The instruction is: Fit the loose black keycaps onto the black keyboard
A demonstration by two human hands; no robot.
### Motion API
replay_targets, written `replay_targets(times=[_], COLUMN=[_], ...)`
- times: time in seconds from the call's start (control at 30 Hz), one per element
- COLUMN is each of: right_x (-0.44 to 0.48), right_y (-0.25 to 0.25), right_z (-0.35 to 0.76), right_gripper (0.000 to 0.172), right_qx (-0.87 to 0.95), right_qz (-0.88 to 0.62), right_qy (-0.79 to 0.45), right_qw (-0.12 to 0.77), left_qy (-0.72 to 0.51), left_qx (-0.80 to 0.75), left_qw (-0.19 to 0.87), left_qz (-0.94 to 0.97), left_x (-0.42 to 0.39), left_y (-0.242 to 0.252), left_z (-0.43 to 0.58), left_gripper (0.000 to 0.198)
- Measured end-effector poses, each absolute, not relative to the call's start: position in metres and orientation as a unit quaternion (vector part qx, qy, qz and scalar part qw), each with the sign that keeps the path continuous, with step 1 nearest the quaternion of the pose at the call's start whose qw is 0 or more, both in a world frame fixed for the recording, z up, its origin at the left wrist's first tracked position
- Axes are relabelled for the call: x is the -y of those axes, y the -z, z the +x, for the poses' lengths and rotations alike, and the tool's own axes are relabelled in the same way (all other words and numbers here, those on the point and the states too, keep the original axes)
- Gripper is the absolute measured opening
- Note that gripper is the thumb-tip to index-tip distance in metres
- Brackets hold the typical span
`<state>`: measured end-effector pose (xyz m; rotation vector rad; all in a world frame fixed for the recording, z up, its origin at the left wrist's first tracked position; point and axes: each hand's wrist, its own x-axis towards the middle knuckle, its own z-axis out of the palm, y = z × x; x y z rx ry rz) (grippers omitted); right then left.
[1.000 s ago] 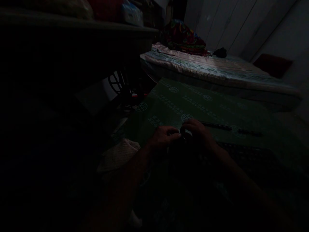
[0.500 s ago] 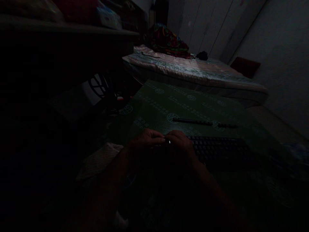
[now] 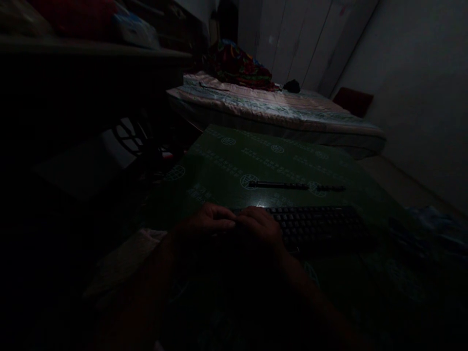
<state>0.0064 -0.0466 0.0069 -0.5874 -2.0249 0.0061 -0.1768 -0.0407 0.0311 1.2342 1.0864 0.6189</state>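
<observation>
L hand (image 3: 204,225) & R hand (image 3: 260,228) meet fingertip to fingertip at the left end of the keyboard (image 3: 318,223), fingers curled in; too dark to tell whether they pinch anything btwn them. The keyboard lies on the green mat (image 3: 234,161), w/ a dark rod (image 3: 292,185) just beyond it. A pale cloth (image 3: 124,258) sits left of the L forearm, and the bed (image 3: 278,107) is behind the mat.

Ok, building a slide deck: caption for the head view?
Left hand and right hand together by a dark keyboard on a green mat.
</observation>
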Motion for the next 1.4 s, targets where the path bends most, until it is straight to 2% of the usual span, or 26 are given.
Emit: replay_targets(times=[0.63, 0.8, 0.93, 1.1, 1.4], right_x=[0.059, 0.06, 0.062, 0.068, 0.088], right_y=[-0.006, -0.006, -0.006, 0.001, 0.031], right_z=[0.013, 0.019, 0.029, 0.049, 0.052], right_gripper=[0.022, 0.016, 0.015, 0.012, 0.009], right_qx=[0.839, 0.866, 0.85, 0.864, 0.857], right_qz=[-0.258, -0.232, -0.253, -0.289, -0.328], right_qy=[-0.033, -0.047, -0.027, 0.005, 0.006], right_qw=[0.478, 0.441, 0.461, 0.412, 0.398], left_qy=[-0.241, -0.236, -0.242, -0.274, -0.321], left_qx=[-0.451, -0.439, -0.444, -0.446, -0.497], left_qw=[0.649, 0.667, 0.671, 0.681, 0.622], left_qz=[0.563, 0.553, 0.542, 0.512, 0.513], left_x=[0.044, 0.045, 0.049, 0.05, 0.048], left_y=[-0.035, -0.032, -0.031, -0.029, -0.031], left_z=[-0.175, -0.173, -0.17, -0.167, -0.164], left_gripper=[0.031, 0.031, 0.028, 0.027, 0.022])
